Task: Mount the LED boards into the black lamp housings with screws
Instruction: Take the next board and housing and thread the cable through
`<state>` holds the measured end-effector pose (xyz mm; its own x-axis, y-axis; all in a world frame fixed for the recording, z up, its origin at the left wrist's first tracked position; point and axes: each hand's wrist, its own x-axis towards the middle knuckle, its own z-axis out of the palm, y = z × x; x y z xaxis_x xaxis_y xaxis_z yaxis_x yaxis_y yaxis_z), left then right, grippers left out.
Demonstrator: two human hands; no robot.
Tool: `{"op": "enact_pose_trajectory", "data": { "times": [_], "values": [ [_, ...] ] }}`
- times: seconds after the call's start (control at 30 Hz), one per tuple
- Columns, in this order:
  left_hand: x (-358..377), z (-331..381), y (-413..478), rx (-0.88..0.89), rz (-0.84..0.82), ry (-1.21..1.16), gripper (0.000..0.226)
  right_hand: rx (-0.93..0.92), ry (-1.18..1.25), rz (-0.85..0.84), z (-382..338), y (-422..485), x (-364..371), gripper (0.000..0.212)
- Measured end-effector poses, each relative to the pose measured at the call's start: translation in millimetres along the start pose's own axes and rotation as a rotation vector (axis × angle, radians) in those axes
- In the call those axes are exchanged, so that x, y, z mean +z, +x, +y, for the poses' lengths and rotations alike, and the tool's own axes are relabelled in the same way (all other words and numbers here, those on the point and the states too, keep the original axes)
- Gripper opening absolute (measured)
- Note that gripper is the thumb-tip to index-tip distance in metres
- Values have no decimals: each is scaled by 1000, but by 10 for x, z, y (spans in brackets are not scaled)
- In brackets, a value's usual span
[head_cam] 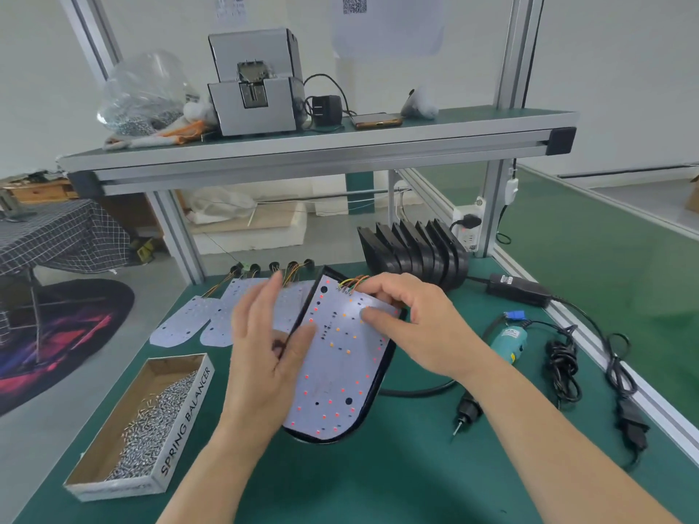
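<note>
The step in hand looks like seating: a board [340,372] lies face up in a black housing [307,301] in the middle of the green bench [378,478], and no screw can be made out in it yet. The hands are apart, one on each side of the board. The left hand [264,349] is blurred, its fingers straight, with its thumb at the board's left edge. The right hand [412,323] grips the board's far end beside the coloured wires [353,282], its thumb [368,315] pressing on the face and its fingers curled over the far edge.

Next, I judge, the board's holes must line up with the housing beneath. Then a screw comes from the open box of screws [151,421] at the near left edge, and the electric screwdriver [488,376] lying toward the right edge is taken up. More boards [204,315] lie at the far left corner, and more housings [416,251] stand stacked at the far edge.
</note>
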<state>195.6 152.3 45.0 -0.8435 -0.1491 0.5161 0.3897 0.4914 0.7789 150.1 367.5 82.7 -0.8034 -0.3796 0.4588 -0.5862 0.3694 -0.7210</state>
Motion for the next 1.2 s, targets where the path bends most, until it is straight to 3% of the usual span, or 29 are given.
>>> {"op": "enact_pose_trajectory", "data": {
  "times": [0.07,0.17,0.37,0.57,0.67,0.73,0.77,0.83,0.9,0.97,1.1,1.2],
  "values": [
    [23,24,-8,-205,76,-84,73,-9,-23,13,-22,-7,43,21],
    [22,-27,13,-427,-4,-320,47,-29,-65,30,-62,2,47,23],
    [12,-23,6,-535,-3,-548,54,-40,-63,76,-84,68,26,20],
    [103,-45,-108,-605,-28,-752,39,-125,-374,19,-59,91,83,17],
    [121,-67,-123,-618,-18,-843,44,-207,-318,241,-74,68,152,19],
    [80,-70,-108,-615,-30,-909,44,-214,-26,520,-16,42,126,12],
    [52,-66,-107,-615,-36,-934,44,-128,194,591,42,39,91,14],
    [18,-58,-126,-613,-52,-967,42,101,492,479,141,31,61,40],
    [16,-43,-161,-610,-81,-982,39,207,520,113,199,-7,168,67],
    [28,-24,-190,-614,-104,-988,36,215,518,-113,213,-36,314,62],
    [17,12,-194,-618,-127,-982,37,170,357,-76,157,-83,439,24],
    [3,53,-187,-627,-120,-959,37,225,387,-43,110,-88,494,35]
  ]
}}
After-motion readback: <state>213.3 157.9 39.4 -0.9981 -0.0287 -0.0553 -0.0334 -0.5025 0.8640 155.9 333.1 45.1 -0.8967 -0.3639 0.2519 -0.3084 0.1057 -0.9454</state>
